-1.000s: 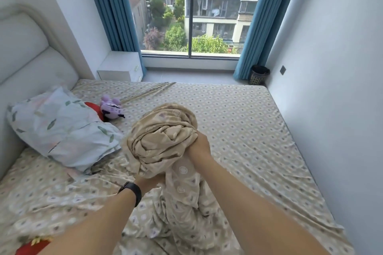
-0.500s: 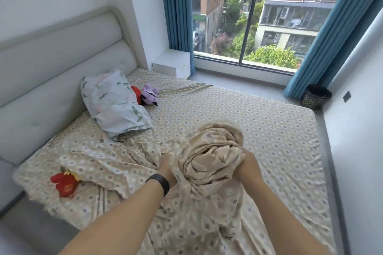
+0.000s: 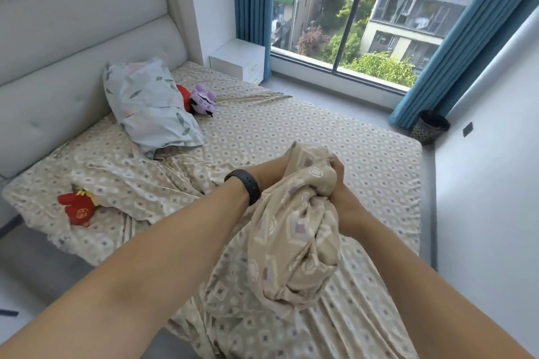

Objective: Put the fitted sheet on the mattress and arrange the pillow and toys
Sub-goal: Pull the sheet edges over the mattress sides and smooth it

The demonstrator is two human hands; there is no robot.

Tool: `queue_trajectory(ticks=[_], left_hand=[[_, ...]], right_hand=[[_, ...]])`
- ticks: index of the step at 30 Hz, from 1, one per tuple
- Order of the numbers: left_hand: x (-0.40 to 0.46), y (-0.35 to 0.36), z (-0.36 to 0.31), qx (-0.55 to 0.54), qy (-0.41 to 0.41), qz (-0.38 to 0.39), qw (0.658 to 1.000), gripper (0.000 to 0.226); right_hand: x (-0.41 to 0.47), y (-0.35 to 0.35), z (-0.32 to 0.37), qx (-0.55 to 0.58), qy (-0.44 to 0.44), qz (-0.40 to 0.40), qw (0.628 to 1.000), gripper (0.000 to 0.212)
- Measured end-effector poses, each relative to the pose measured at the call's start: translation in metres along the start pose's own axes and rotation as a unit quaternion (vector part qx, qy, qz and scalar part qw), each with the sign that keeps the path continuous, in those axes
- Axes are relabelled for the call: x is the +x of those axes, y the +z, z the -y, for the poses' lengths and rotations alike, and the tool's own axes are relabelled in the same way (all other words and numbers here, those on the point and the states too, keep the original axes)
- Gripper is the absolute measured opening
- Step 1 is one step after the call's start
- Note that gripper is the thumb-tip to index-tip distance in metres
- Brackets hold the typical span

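Both hands grip a bunched wad of the beige patterned fitted sheet [image 3: 294, 230] above the near part of the bed: the left hand [image 3: 272, 173], a black band on its wrist, holds the wad's left side, and the right hand [image 3: 338, 183] clutches its right side. The rest of the sheet lies rumpled across the mattress. The leaf-print pillow [image 3: 148, 105] leans by the headboard [image 3: 73, 61] at far left, the purple plush toy [image 3: 202, 100] just right of it. A red plush toy [image 3: 77, 208] lies at the near left edge.

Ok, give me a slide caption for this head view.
Both hands, left hand and right hand, bunch the patterned sheet above the bed, pillow by the headboard.
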State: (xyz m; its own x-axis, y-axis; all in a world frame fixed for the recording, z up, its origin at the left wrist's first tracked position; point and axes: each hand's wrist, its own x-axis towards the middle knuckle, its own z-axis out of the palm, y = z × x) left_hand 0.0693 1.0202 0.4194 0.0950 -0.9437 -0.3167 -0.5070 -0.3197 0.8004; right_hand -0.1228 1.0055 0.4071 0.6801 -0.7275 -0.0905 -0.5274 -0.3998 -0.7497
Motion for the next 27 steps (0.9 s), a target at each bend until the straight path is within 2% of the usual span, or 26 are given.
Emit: queue_trajectory(ticks=[1,2,4,6,7,8,9,11,13,15,18,20,23,25,27], left_hand=[[-0.004,0.003,-0.008,0.016,0.020,-0.007,1.000,0.041],[-0.010,0.004,-0.019,-0.016,-0.012,-0.002,1.000,0.040],[-0.022,0.011,-0.032,-0.023,-0.006,0.022,0.999,0.029],[-0.028,0.030,-0.032,-0.059,-0.021,-0.016,0.998,0.017],[-0.031,0.047,-0.026,-0.078,-0.022,-0.050,0.996,0.016],[-0.037,0.060,-0.022,-0.069,-0.025,-0.069,0.995,0.027],[-0.049,0.085,-0.026,-0.055,-0.022,-0.066,0.996,0.038],[-0.066,0.135,-0.030,-0.020,-0.037,-0.041,0.998,0.045],[-0.074,0.169,-0.028,0.017,-0.070,-0.020,0.997,0.059],[-0.084,0.218,-0.016,0.031,-0.111,-0.024,0.993,0.086],[-0.060,0.277,0.047,0.148,-0.153,-0.090,0.973,0.111],[-0.038,0.294,0.053,0.106,-0.162,-0.134,0.972,0.105],[-0.041,0.307,-0.025,0.026,-0.142,-0.162,0.976,0.058],[-0.068,0.320,-0.095,-0.074,-0.128,-0.155,0.977,0.045],[-0.071,0.337,-0.121,-0.091,-0.164,-0.127,0.974,0.034]], right_hand=[[0.000,-0.005,0.004,0.015,-0.011,0.017,1.000,0.101],[-0.002,-0.009,0.005,0.041,-0.018,0.031,0.998,0.077],[-0.015,-0.017,-0.001,0.074,-0.032,0.031,0.996,0.038],[-0.036,-0.027,-0.023,0.071,-0.019,0.009,0.997,0.020],[-0.053,-0.034,-0.037,0.053,-0.018,0.004,0.998,0.020],[-0.064,-0.039,-0.049,0.049,-0.013,-0.008,0.999,0.023],[-0.079,-0.048,-0.067,0.053,-0.013,-0.024,0.998,0.026],[-0.112,-0.066,-0.095,0.060,-0.029,-0.041,0.997,0.026],[-0.135,-0.087,-0.109,0.020,-0.067,-0.077,0.995,0.022],[-0.172,-0.121,-0.121,-0.029,-0.135,-0.112,0.984,0.023],[-0.225,-0.188,-0.128,-0.076,-0.215,-0.177,0.958,0.023],[-0.238,-0.228,-0.127,-0.101,-0.230,-0.204,0.946,0.029],[-0.244,-0.262,-0.129,-0.203,-0.206,-0.192,0.938,0.035],[-0.246,-0.261,-0.135,-0.237,-0.197,-0.181,0.934,0.038],[-0.254,-0.252,-0.142,-0.244,-0.202,-0.179,0.931,0.037]])
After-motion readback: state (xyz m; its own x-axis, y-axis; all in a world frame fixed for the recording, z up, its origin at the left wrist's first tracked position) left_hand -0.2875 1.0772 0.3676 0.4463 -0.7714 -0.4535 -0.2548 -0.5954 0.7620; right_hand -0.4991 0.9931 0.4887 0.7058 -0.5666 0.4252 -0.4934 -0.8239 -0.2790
